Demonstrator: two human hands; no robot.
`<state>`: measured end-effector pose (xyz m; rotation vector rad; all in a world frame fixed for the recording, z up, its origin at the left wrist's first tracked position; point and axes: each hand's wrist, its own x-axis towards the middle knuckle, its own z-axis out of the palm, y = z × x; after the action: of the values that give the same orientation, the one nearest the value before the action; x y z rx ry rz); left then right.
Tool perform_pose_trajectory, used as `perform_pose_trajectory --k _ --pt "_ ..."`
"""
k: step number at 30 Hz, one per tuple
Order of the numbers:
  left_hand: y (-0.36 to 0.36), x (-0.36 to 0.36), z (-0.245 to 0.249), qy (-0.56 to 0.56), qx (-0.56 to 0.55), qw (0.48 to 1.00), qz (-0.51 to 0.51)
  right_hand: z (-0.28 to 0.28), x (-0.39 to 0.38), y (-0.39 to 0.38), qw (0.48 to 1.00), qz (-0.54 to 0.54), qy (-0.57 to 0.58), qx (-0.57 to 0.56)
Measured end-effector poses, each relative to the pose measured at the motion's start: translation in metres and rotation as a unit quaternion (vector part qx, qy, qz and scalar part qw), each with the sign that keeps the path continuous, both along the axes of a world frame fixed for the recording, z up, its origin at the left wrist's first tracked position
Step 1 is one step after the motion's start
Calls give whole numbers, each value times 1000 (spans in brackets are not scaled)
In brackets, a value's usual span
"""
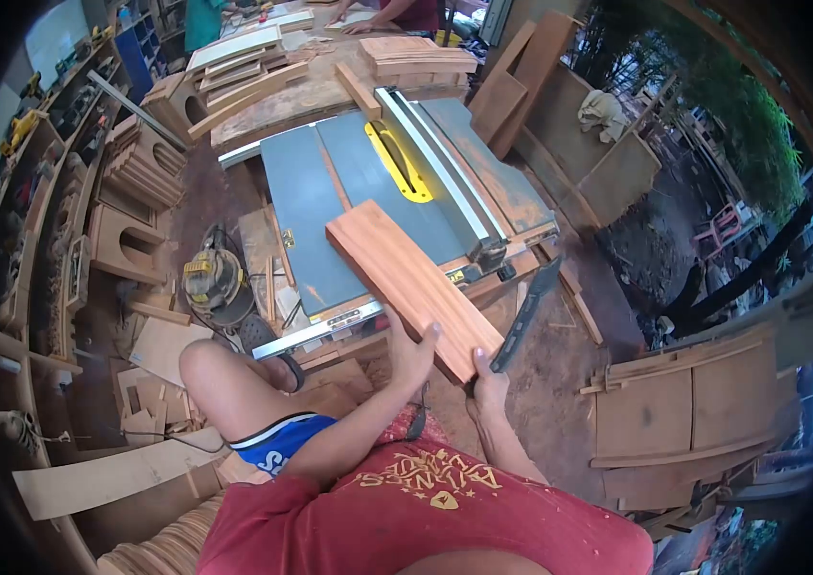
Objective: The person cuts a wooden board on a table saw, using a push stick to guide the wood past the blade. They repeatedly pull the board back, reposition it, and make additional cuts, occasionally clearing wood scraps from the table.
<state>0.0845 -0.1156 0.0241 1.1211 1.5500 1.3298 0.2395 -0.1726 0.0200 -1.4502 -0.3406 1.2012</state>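
Observation:
A thick reddish-brown wooden board slants across the front of the table saw, its far end over the grey tabletop. My left hand grips the board's left side, thumb along the top face. At the near end, my right hand is closed on the corner with its thumb on top. A long black push stick juts up and right from that same hand. Beyond the board lie the yellow blade insert, with the blade slot in it, and the silver rip fence.
Stacked boards lie on a bench behind the saw, where two people work. A yellow-and-black shop vacuum stands left on the floor. Shelves with wooden parts line the left side. Wooden panels lean at the right.

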Motion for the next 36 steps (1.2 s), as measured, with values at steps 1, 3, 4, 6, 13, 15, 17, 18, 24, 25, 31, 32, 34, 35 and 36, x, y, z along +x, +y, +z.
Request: perform_pose_trajectory --k 1,3,4,6,13,15,17,18,24,25,31,32,34,35,36 --pt "-10 8 -1 15 12 1000 -11 1 9 -8 1000 -11 21 20" --pt "-23 13 6 31 -19 998 -49 19 13 -23 998 -25 41 32" --pt "-23 14 7 84 5 995 -55 16 19 -31 998 -31 38 29" --pt "-7 7 10 188 61 978 -63 7 33 -41 998 -41 32 33" --pt "100 -28 -2 169 125 961 -181 11 38 -24 994 -33 92 54" --pt "108 -32 -13 169 103 958 -206 7 45 -18 992 -10 98 75" --pt "110 -37 -12 179 76 955 -225 3 47 -19 990 4 115 85" --pt "112 -38 -10 188 64 953 -230 7 46 -18 988 8 128 89" --pt "130 -45 -5 183 58 951 -241 -10 43 -5 990 21 102 95" --pt "135 -48 -5 172 57 953 -241 -14 41 1 991 16 90 97" --pt "166 -63 7 137 22 961 -238 -34 22 37 992 -18 81 98" --pt "170 -65 7 148 22 960 -235 -35 18 41 993 -20 74 93" --pt "182 -71 4 166 25 959 -230 -29 10 53 994 -25 57 85" --pt "186 -71 1 153 20 963 -221 -24 6 57 995 -22 55 84" --pt "188 -72 1 152 24 964 -217 -25 4 60 994 -27 61 81"
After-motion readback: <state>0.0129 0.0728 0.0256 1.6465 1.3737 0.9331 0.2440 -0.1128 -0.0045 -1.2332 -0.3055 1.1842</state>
